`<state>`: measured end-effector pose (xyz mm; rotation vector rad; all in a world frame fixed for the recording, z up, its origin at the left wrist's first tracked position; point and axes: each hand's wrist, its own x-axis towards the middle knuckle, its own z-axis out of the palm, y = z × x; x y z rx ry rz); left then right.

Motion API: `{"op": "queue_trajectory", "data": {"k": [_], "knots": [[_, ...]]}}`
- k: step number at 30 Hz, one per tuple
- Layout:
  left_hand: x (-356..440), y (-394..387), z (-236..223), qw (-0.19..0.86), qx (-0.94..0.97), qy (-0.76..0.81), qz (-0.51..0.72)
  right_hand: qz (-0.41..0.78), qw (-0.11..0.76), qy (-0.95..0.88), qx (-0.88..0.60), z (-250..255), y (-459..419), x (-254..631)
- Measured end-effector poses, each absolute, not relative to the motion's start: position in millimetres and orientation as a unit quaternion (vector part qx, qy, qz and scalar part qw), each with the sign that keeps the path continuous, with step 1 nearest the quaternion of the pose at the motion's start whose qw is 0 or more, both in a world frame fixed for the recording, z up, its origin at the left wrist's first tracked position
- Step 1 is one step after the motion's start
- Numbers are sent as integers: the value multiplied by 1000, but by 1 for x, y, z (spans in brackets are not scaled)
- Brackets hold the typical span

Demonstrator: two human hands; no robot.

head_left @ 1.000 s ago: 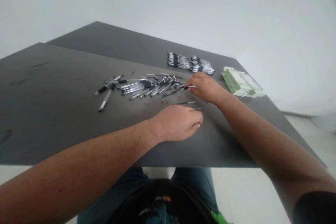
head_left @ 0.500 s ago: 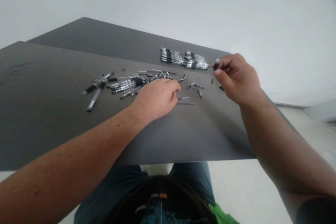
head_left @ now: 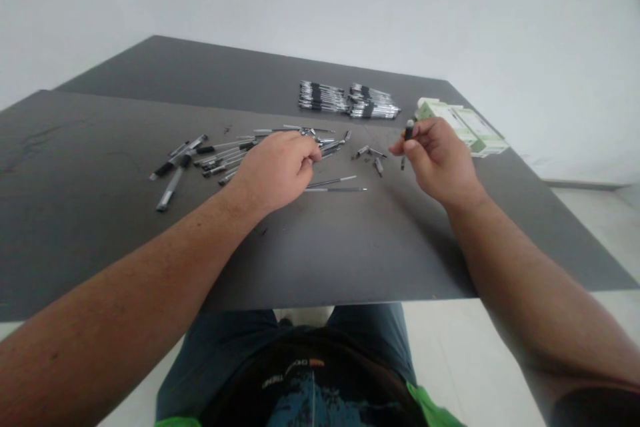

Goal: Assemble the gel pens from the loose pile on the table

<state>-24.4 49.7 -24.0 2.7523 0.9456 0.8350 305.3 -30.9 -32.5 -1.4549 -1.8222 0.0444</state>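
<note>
Two dark grey tabletops, nearer one (head_left: 320, 260) and farther one (head_left: 225, 70), meeting along a slanting seam. Nearer: dark streaks (head_left: 47, 137) toward far left corner. Two pens (head_left: 171, 185) with black grips lie close together, left of a loose pile of pens (head_left: 220, 161), partly hidden, along middle. Thin refills (head_left: 345, 189) nearer the front edge, roughly parallel to it. Small caps (head_left: 379, 167) scattered right of pile. Farther: two banks of pens (head_left: 321, 97) side by side, just past seam. Pale green boxes (head_left: 473, 125) by right edge; which tabletop, unclear.
</note>
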Motion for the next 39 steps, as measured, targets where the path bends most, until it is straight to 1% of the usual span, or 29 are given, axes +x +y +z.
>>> {"op": "queue_trajectory", "data": {"k": [3, 6, 13, 18, 25, 35, 39], "knots": [[-26, 52, -25, 58, 902, 326, 276, 74, 381, -734, -557, -31, -35, 297], [-26, 53, -24, 55, 898, 339, 275, 102, 342, -753, -552, -28, -39, 288], [-26, 50, -22, 62, 901, 337, 266, 75, 249, -769, -584, -19, -40, 280], [-24, 48, -23, 63, 910, 311, 268, 30, 188, -812, -552, -23, -37, 277], [-23, 46, -24, 65, 919, 298, 251, 40, 96, -839, -534, -33, -33, 267], [-22, 43, -24, 58, 923, 287, 248, 2, 51, -831, -554, -41, -35, 262], [-21, 40, -27, 66, 932, 264, 241, 0, 58, -831, -554, -38, -41, 257]]}}
